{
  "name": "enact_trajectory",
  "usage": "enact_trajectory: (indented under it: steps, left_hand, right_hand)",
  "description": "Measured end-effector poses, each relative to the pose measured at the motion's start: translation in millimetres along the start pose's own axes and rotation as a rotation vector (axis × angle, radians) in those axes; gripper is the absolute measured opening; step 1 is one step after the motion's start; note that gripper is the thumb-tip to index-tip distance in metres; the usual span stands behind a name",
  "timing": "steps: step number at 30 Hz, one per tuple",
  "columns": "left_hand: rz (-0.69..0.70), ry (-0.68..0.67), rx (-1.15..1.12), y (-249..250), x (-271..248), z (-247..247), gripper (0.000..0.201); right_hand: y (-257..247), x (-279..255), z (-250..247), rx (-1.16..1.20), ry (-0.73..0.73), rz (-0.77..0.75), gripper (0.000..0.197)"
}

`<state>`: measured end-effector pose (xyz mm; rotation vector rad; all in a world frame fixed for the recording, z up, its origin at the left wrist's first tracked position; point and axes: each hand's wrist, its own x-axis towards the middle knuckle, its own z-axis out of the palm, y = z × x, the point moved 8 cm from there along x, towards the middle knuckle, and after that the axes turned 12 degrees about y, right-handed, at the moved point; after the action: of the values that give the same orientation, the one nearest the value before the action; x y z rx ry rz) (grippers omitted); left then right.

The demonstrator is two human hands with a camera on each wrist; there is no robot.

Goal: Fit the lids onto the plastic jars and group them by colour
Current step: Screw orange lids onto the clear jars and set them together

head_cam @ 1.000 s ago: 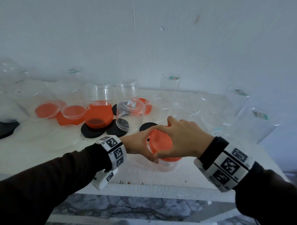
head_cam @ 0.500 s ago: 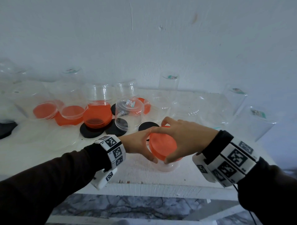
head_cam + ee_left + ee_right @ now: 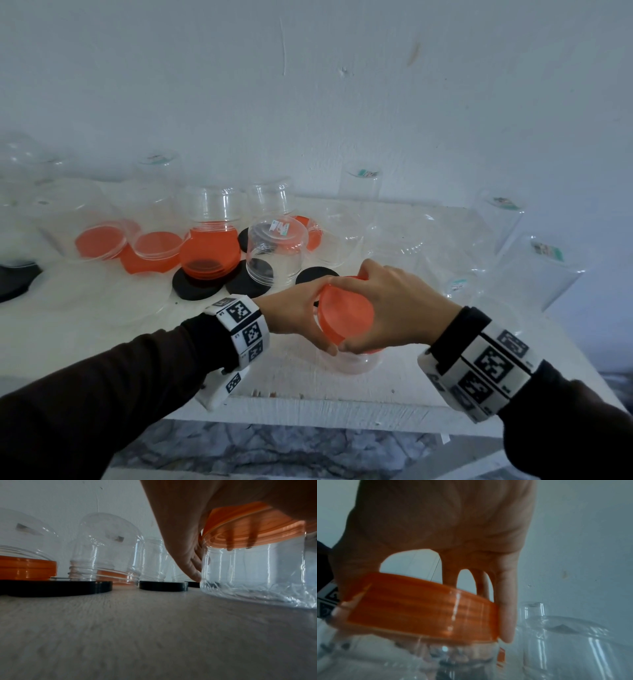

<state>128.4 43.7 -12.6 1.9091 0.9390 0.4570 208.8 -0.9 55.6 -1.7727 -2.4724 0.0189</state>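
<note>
Orange lid on a clear jar, lower centre of the frame.
The right hand (image 3: pixel 387 308) grips the orange lid (image 3: pixel 346 317); the left hand (image 3: pixel 294 317) holds the clear jar (image 3: pixel 356 363).

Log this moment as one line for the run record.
step: fitting orange lid on clear jar | right hand: grips lid | left hand: holds jar | lid: tilted, not seated | black lids: loose

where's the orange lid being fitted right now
In the head view, the orange lid sits near the table's front edge on a clear jar, under the right hand.
</note>
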Motion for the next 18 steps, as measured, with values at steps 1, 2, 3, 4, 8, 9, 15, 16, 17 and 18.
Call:
enact_trajectory:
  steps: [1,2,3,4,8,9,15,16,17,18]
  left_hand:
    - [0.007,-0.003,0.010,2.1,-1.7,0.0,0.089]
    - [0.015,0.000,0.009,4.8,-3.5,-1.6,0.088]
    - [0.027,0.013,-0.006,9.2,-5.6,-4.9,0.088]
    - [0.038,0.036,-0.030,14.1,-8.2,-10.3,0.087]
    - [0.187,0.170,-0.060,43.4,-17.3,-45.6,0.090]
    - [0.217,0.203,-0.054,49.5,-18.5,-56.8,0.090]
    - [0.292,0.653,-0.071,49.4,-17.8,-152.4,0.049]
    - [0.295,0.759,-0.044,44.1,-17.5,-169.5,0.040]
    - [0.296,0.850,0.004,37.7,-16.1,-184.8,0.033]
    - [0.297,0.920,0.072,31.6,-13.9,-198.1,0.029]
  right_hand:
    - [-0.7,-1.0,0.3,-0.005,0.002,-0.001,0.089]
    - [-1.1,-2.0,-0.7,-0.010,0.009,-0.004,0.090]
    - [-1.4,-2.6,-4.0,-0.012,0.025,-0.007,0.091]
    - [-1.8,-3.4,-10.4,-0.009,0.048,-0.009,0.091]
    - [-5.5,0.9,-52.3,0.052,0.154,-0.022,0.090]
    - [-5.8,4.6,-62.9,0.072,0.184,-0.024,0.091]
    - [6.7,39.0,-103.7,0.144,0.379,0.011,0.105]
    - [9.0,47.4,-107.0,0.145,0.407,0.019,0.107]
    - [11.1,56.7,-109.4,0.150,0.431,0.028,0.108]
    - [12.9,66.5,-111.2,0.158,0.453,0.037,0.109]
